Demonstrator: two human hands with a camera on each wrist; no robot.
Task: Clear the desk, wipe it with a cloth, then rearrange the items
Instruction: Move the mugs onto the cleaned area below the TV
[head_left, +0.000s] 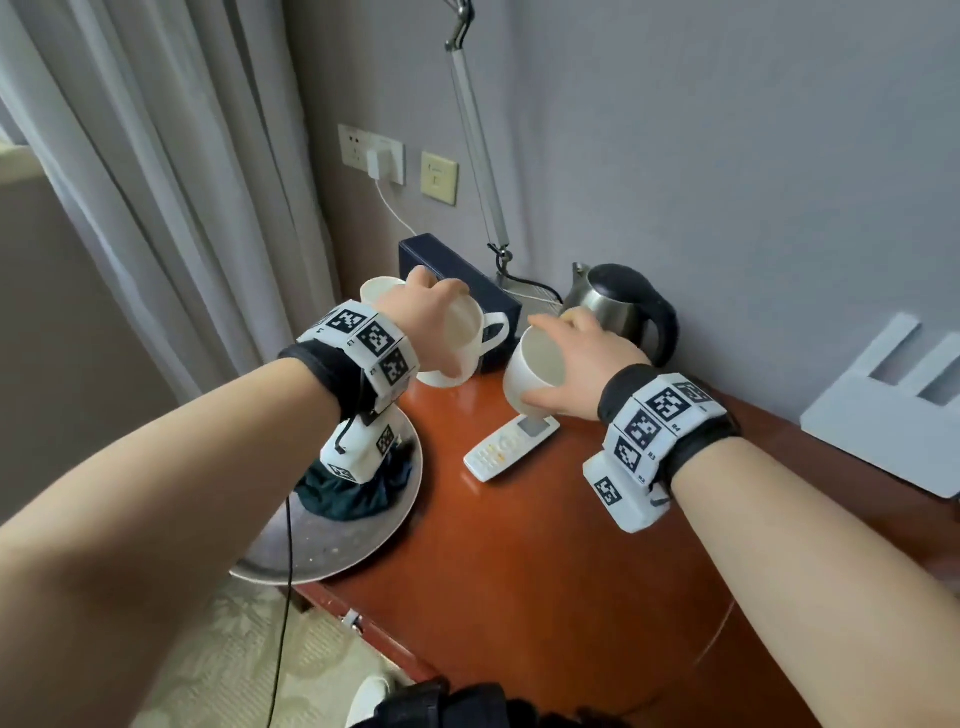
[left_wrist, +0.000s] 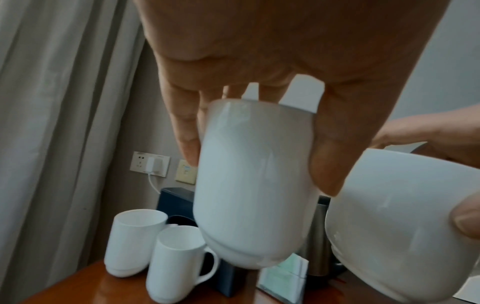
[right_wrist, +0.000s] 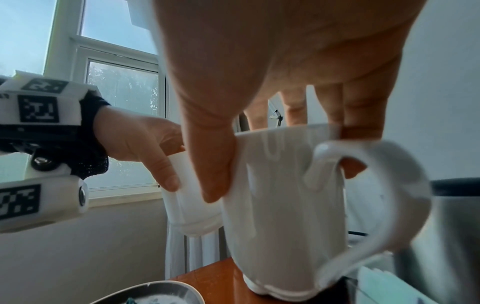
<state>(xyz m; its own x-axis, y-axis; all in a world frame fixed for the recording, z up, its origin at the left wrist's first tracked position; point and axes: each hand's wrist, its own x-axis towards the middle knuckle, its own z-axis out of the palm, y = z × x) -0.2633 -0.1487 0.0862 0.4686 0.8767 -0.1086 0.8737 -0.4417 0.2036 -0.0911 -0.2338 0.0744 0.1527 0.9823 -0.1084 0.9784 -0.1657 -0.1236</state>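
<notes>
At the far left of the head view, pale curtains (head_left: 156, 182) hung beside a grey wall. Low and left of centre, a round metal tray (head_left: 332, 545) overhung the near left corner of a reddish wooden desk (head_left: 519, 545), with a dark cloth (head_left: 358, 493) bunched on it.

Above the tray, the left hand (head_left: 426, 306) gripped a white mug (head_left: 462, 338) from above, fingers curled over its rim and thumb against its side. The left wrist view showed this mug lifted off the desk, with two more white mugs (left_wrist: 155, 253) standing on the desk below it, in the lower left. A dark blue box (head_left: 467, 275) stood behind them against the wall.

At the centre of the head view, a white remote control (head_left: 511, 447) lay flat on the desk. Just above it, the right hand (head_left: 582, 358) held a second white mug (head_left: 535, 374) by its rim, thumb on one side and fingers on the other. In the right wrist view this second mug was tilted, its base on or just above the desk; contact could not be told.

Right of the hands, a steel kettle (head_left: 623, 306) with a black handle stood near the wall. At the far right lay a white sheet (head_left: 883, 421).
</notes>
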